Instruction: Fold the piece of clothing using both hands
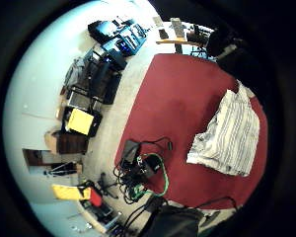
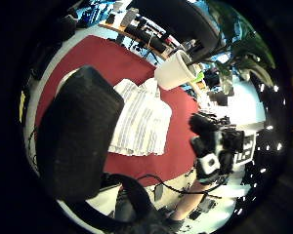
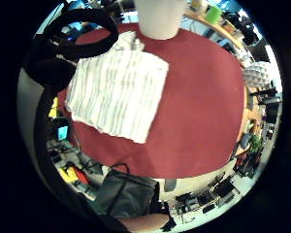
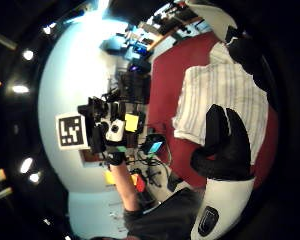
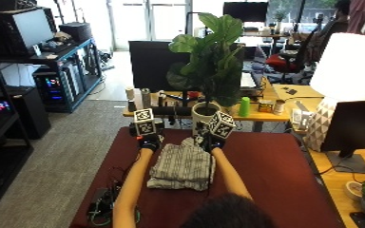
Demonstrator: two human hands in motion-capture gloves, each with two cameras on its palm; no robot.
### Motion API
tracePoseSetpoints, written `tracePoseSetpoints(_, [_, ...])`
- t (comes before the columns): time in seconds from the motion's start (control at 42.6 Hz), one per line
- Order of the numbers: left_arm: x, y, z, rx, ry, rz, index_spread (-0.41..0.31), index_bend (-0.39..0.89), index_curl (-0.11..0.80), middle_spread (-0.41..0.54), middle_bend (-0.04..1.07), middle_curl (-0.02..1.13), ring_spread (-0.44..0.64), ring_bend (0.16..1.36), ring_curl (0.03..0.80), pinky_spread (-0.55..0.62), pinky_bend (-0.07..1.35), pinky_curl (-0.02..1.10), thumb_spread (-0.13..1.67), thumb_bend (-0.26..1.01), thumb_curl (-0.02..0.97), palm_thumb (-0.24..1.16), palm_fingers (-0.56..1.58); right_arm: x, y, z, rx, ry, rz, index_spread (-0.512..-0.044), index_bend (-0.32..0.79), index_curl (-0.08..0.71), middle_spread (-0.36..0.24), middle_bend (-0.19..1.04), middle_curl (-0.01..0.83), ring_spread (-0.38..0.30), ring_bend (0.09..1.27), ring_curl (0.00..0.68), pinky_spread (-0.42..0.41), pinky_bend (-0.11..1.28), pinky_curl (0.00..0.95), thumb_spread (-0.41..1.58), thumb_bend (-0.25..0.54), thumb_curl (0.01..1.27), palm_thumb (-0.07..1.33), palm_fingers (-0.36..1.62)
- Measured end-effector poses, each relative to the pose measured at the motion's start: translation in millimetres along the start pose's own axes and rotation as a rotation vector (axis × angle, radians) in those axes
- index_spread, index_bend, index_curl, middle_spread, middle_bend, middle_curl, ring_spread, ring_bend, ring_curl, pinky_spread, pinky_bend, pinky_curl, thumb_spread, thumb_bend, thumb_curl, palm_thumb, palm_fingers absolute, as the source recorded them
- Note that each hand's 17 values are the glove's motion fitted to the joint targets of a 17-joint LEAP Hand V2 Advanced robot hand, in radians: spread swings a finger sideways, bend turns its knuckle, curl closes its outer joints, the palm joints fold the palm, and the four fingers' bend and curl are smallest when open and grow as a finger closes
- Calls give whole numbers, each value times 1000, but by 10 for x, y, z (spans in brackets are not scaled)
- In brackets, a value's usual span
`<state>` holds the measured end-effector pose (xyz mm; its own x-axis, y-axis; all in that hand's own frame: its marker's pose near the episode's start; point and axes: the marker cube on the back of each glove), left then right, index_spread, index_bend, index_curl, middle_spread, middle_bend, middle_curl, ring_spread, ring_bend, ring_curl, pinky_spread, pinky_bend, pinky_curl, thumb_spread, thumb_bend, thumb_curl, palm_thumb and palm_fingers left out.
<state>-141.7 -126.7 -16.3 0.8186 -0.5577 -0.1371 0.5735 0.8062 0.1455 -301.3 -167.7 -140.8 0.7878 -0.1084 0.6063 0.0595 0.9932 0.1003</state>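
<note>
Striped garment folded on red bench, both gloved hands raised just beyond its far corners.

Red bench wide and bare to the right of the cloth, narrower strip to the left, near edge cut off by the head. Potted plant in white pot right behind the cloth's far edge, crowding that side; white lamp and dark monitor at far right; tangle of cables on the near left corner. Folded garment flat in a rough rectangle, left of centre, collar end toward the pot. Left hand and right hand apart from the cloth, mostly hidden under their markers; right thumb and fingers loosely bent around nothing, grip empty. Left grip: cannot tell.
</note>
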Motion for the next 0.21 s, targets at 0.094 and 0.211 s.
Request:
tracePoseSetpoints(0.094, [180, -26, 54, -18, -18, 24, -90, 177, 391, 9, 134, 300, 24, 525, 337, 67, 316, 363, 1326, -11, 152, 14, 512, 255, 55, -147, 12, 56, 42, -227, 112, 260, -73, 238, 451, -117, 546, 387, 10, 494, 347, 1179, -14, 513, 952, 799])
tracePoseSetpoints(0.211, [341, -90, 155, -30, -24, 64, -88, 184, 398, 21, 135, 293, 37, 520, 338, 82, 305, 364, 1312, -13, 156, 8, 491, 517, 54, -239, 43, 146, 93, -233, 123, 263, -72, 239, 448, -108, 526, 384, 51, 443, 334, 1208, -14, 507, 937, 794])
